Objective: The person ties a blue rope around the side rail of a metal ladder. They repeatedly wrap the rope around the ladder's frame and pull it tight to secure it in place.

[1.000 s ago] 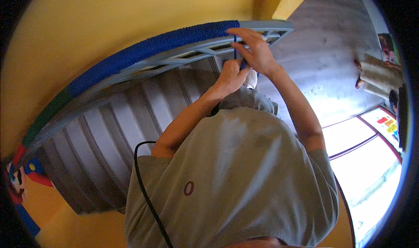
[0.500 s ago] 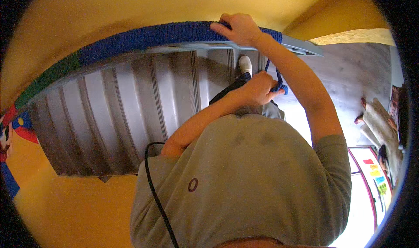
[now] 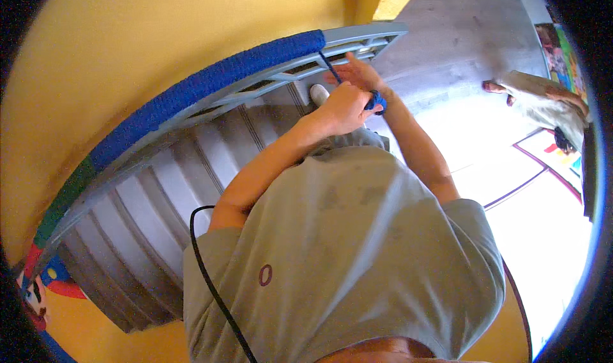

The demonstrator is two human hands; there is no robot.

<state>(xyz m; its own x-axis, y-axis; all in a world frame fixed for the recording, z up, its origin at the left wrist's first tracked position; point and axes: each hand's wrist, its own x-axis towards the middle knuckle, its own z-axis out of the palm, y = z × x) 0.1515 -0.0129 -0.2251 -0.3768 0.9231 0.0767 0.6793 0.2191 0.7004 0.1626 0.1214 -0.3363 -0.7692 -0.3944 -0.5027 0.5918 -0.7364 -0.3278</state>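
Observation:
A metal handrail (image 3: 377, 34) curves along the stairs, and most of its length is wrapped in tightly wound blue cord (image 3: 211, 79). From the end of the winding, a taut strand of cord (image 3: 329, 65) runs down to my left hand (image 3: 345, 109), which is closed on a small bundle of blue cord (image 3: 376, 102). My right hand (image 3: 361, 75) is just beyond the left one, below the rail, with its fingers stretched out. Part of its palm is hidden behind the left hand. Bare grey metal shows at the rail's upper end.
Grey ribbed stairs (image 3: 143, 226) descend to the left beside a yellow wall (image 3: 191, 18). My light shoe (image 3: 318, 95) stands by the rail. Another person (image 3: 543, 98) is at the far right, near bright panels. A black cable (image 3: 211, 280) hangs at my left side.
My right hand has left the top of the wrapped rail and dropped below it, beside the left hand. The left hand keeps the cord bundle. My view has turned, showing more bare rail.

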